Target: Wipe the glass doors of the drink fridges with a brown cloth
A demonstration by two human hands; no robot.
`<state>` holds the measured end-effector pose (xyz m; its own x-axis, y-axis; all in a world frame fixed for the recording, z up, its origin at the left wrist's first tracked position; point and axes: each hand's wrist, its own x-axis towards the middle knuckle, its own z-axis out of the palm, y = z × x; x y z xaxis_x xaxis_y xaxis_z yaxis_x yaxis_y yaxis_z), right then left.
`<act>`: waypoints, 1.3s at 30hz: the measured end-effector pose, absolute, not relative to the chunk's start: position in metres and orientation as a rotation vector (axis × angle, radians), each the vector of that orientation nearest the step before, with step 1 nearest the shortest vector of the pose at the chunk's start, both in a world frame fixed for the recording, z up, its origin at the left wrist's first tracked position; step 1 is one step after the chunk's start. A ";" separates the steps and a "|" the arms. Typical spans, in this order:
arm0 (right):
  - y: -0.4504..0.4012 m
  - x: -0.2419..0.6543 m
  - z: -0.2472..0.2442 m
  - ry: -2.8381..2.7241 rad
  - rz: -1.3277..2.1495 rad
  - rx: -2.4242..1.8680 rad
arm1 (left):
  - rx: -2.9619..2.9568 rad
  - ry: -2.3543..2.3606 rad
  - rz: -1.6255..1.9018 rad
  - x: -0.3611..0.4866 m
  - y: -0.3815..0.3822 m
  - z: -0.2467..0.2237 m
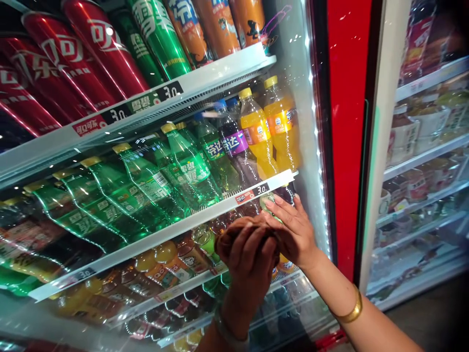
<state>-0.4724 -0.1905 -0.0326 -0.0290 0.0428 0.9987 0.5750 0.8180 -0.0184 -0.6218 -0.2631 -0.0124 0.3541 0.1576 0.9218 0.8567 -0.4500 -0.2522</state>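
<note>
A dark brown, bunched item like a cloth (pixel 232 239) is in my left hand (pixel 252 254), which is in shadow with its fingers wrapped over it. Just to the right, my right hand (pixel 293 230) is brightly lit, its fingers stretched up and left below the shelf edge with the price label (pixel 262 189). The brown item reaches up to this hand's palm side. A pale green rounded thing (pixel 269 203) shows by the right fingertips; what it is, I cannot make out. A gold bracelet (pixel 353 308) circles my right wrist.
Tilted cooler shelves hold red cans (pixel 106 44), green bottles (pixel 190 168) and orange bottles (pixel 280 122). More bottles (pixel 168 259) stand lower down. A red upright panel (pixel 346 122) separates them from another stocked cooler (pixel 421 176) at the right.
</note>
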 end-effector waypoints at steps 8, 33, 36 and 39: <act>-0.190 -0.434 -0.036 -1.661 -0.531 -0.576 | -1.803 -0.867 -1.201 -0.592 -0.247 0.002; -0.228 -0.406 -0.094 -1.321 0.075 -0.678 | -2.579 -0.982 -1.314 -0.490 -0.230 -0.032; -0.220 -0.416 -0.095 -1.345 -0.100 -0.653 | -2.745 -1.016 -1.484 -0.495 -0.235 -0.031; -0.202 -0.415 -0.103 -1.403 -0.389 -0.680 | -2.787 -1.063 -1.696 -0.504 -0.241 -0.028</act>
